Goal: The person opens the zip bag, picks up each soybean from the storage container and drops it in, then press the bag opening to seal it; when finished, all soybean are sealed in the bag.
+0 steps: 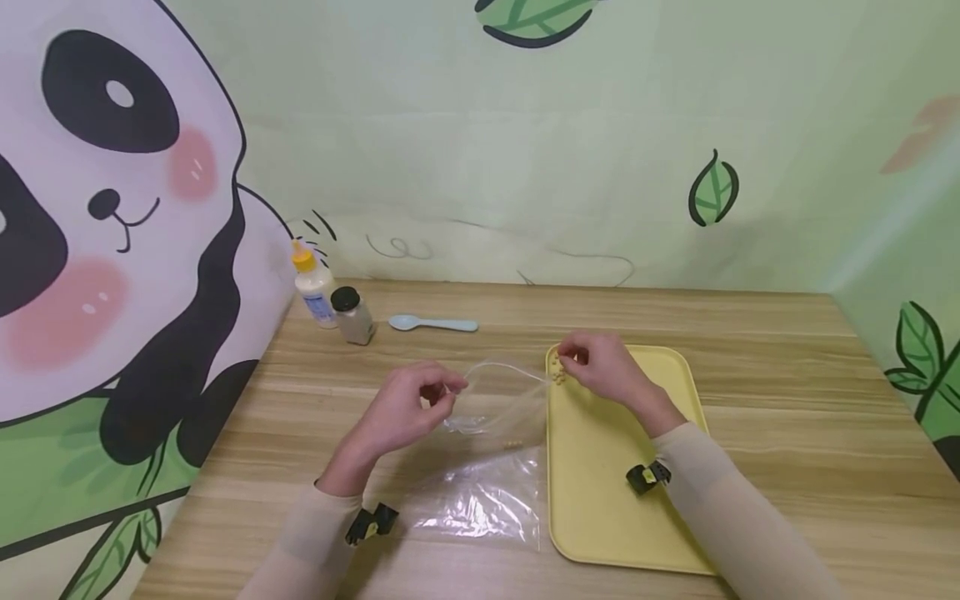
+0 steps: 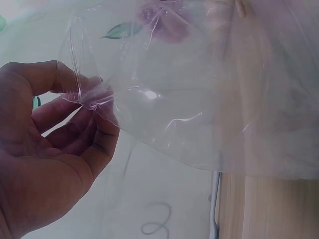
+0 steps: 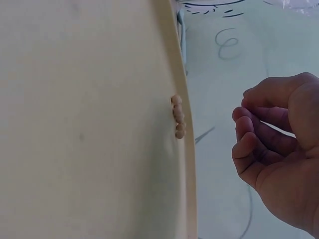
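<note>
A clear plastic bag [image 1: 487, 500] lies on the table with its mouth raised and spread; my left hand [image 1: 405, 408] pinches the mouth's left edge. In the left wrist view, fingers of that hand [image 2: 60, 124] grip the gathered film [image 2: 164, 114]. A few small yellowish pieces [image 1: 513, 442] show through the bag. Over the far left corner of the yellow tray [image 1: 607, 500] is my right hand [image 1: 611, 375], beside small round beads [image 1: 558, 375]. The right wrist view shows beads [image 3: 178, 117] along the tray's rim and the right hand [image 3: 279, 129] with fingers curled, nothing visible between the tips.
Behind the left hand stand a white bottle with a yellow cap [image 1: 315, 292] and a black-lidded jar [image 1: 353, 318]. A light blue spoon [image 1: 442, 324] lies to their right. The wall [image 1: 450, 167] rises along the table's back edge.
</note>
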Tool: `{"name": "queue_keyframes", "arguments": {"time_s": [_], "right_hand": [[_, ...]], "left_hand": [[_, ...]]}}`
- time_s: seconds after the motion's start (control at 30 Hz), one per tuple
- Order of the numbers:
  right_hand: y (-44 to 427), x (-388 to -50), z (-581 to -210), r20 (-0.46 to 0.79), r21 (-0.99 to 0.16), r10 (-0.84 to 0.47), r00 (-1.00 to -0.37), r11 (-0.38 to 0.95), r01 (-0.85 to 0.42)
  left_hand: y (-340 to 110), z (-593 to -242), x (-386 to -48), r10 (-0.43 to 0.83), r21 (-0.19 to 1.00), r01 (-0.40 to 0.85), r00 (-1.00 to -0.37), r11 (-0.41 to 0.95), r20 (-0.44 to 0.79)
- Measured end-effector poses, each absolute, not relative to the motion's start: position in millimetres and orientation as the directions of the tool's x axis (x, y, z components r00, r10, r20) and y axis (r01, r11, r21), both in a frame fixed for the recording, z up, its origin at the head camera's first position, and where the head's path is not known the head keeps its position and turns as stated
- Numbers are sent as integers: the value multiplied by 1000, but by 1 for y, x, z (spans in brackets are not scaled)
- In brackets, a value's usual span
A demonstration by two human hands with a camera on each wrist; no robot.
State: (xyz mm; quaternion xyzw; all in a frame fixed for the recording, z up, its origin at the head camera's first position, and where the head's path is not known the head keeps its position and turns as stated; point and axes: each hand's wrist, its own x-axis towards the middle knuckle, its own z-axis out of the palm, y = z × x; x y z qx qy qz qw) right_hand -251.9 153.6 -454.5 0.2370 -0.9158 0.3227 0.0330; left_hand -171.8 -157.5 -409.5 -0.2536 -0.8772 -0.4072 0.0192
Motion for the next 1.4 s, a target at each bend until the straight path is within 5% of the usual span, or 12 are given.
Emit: {"name": "queue_keyframes", "arguments": {"time_s": [0.63,1.4], "right_hand": [[158,-257,-466,125,-561,-331,-935,754,-342],[160,-263,-471,33,-442,-396,-918,818,-368]], "left_hand": [[-157,-410,-172,434,708,464,-868,532,243],[-157,-411,-173,446,707,467,-864,531,236]]}}
